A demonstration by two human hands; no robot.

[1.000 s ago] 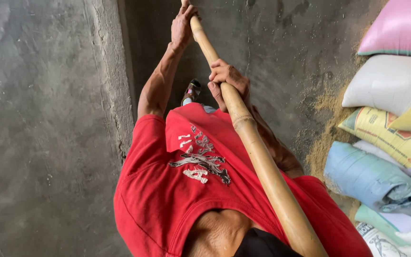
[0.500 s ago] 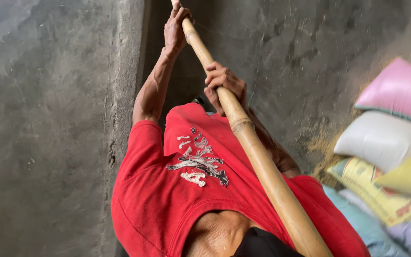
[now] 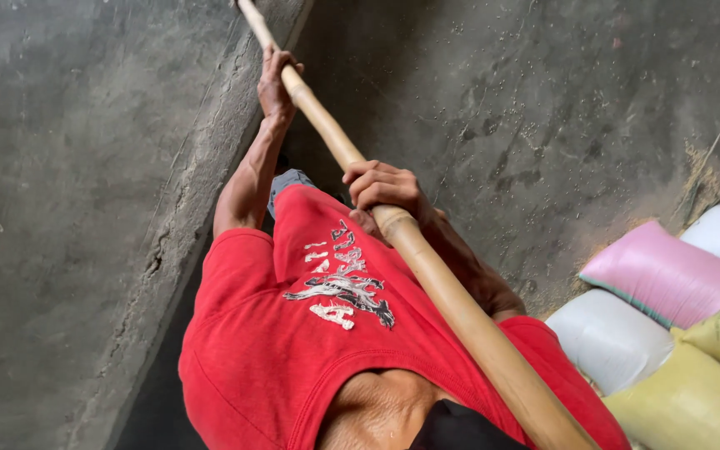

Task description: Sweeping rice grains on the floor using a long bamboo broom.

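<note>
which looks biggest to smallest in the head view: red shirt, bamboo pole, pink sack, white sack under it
1. red shirt, though nearest the camera
2. bamboo pole
3. pink sack and white sack: look alike, and both partly covered, so unranked

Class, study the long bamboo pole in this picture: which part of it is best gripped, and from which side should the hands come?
Grip the bamboo pole on its smooth round shaft, hands spaced apart, as shown: the left hand farther along, the right hand just above a raised joint ring. Come from the side nearest the body, fingers wrapping around. The pole is long and slanted, so two spread grips probably steady it best.
</note>
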